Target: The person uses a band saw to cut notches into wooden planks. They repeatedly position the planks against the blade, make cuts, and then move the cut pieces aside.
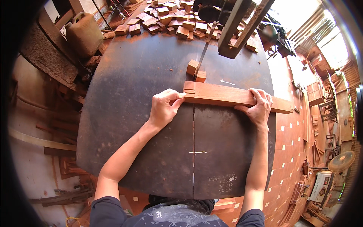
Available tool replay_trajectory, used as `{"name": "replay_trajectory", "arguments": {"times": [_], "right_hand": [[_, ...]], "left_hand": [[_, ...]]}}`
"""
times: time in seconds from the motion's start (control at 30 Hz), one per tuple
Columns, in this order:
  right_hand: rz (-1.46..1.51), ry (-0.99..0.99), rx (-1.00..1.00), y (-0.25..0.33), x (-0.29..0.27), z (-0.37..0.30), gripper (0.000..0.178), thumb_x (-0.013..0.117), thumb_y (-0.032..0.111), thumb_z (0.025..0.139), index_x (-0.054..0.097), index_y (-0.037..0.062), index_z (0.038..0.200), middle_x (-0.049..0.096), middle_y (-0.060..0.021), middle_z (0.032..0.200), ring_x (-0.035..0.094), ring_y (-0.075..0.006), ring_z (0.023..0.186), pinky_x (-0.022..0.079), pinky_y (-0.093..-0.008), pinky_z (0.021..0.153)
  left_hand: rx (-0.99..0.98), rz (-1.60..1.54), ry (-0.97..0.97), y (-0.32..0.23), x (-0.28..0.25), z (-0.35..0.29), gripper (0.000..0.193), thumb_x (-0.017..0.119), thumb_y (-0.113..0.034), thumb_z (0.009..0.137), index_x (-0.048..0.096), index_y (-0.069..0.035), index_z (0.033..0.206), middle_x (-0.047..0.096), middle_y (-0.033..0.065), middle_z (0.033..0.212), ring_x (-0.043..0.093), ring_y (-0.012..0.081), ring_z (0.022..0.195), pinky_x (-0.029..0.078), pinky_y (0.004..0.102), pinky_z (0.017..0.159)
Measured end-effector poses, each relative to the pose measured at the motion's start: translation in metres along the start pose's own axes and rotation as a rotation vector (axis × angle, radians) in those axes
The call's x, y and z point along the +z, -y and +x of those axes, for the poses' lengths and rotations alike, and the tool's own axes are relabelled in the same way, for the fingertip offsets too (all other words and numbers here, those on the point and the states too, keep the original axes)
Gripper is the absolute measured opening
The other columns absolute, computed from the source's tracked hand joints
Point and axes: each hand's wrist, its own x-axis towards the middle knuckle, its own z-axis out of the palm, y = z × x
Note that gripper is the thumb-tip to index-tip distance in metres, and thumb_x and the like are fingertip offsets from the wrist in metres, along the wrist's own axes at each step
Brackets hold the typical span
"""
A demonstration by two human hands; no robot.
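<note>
We look down on a dark metal bench (136,79), where a reddish wooden beam (221,94) lies crosswise, its right end reaching past the bench's right edge. Our left hand (163,108) pinches the beam's left end, thumb and fingers together beside narrow slots in the wood. Our right hand (259,108) has its fingers clamped over the beam near that right edge. Beyond the left end, two small blocks (200,76) sit by a thin saw blade (206,49); a pile of blocks (164,20) covers the bench's far edge.
</note>
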Motion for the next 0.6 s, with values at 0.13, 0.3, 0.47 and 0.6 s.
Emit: {"name": "replay_trajectory", "arguments": {"times": [0.13,0.3,0.47,0.6], "right_hand": [[-0.015,0.014,0.017,0.0001,0.0005,0.0056,0.085,0.103,0.060,0.053,0.079,0.0141,0.121,0.072,-0.0043,0.122,0.061,-0.0297,0.126,0.040,-0.0487,0.118],[-0.010,0.010,0.006,-0.0023,0.0020,0.0065,0.086,0.103,0.060,0.053,0.078,0.0139,0.121,0.071,-0.0040,0.121,0.061,-0.0297,0.125,0.041,-0.0484,0.116],[-0.025,0.010,0.003,-0.0015,0.0024,0.0076,0.085,0.102,0.061,0.054,0.078,0.0141,0.122,0.071,-0.0036,0.121,0.060,-0.0302,0.126,0.042,-0.0486,0.115],[-0.035,0.014,0.022,-0.0001,0.0025,0.0082,0.086,0.102,0.062,0.054,0.078,0.0145,0.122,0.071,-0.0032,0.122,0.059,-0.0305,0.127,0.042,-0.0490,0.115]], "left_hand": [[-0.019,-0.005,0.007,-0.0007,0.0022,0.0036,0.009,0.083,0.007,0.092,0.079,0.004,0.100,0.081,0.0128,0.102,0.081,0.0169,0.092,0.067,0.0293,0.077],[0.030,-0.020,-0.053,0.0019,0.0070,0.0040,0.013,0.084,0.005,0.091,0.080,-0.001,0.103,0.078,0.0116,0.093,0.074,0.0189,0.075,0.059,0.0310,0.066],[0.056,-0.014,-0.077,0.0047,0.0092,0.0062,0.015,0.084,0.004,0.091,0.081,-0.003,0.105,0.076,0.0118,0.088,0.070,0.0213,0.067,0.055,0.0322,0.060],[0.050,-0.005,-0.080,0.0051,0.0102,0.0079,0.015,0.084,0.003,0.091,0.082,-0.003,0.104,0.076,0.0121,0.088,0.071,0.0219,0.068,0.055,0.0327,0.060]]}}
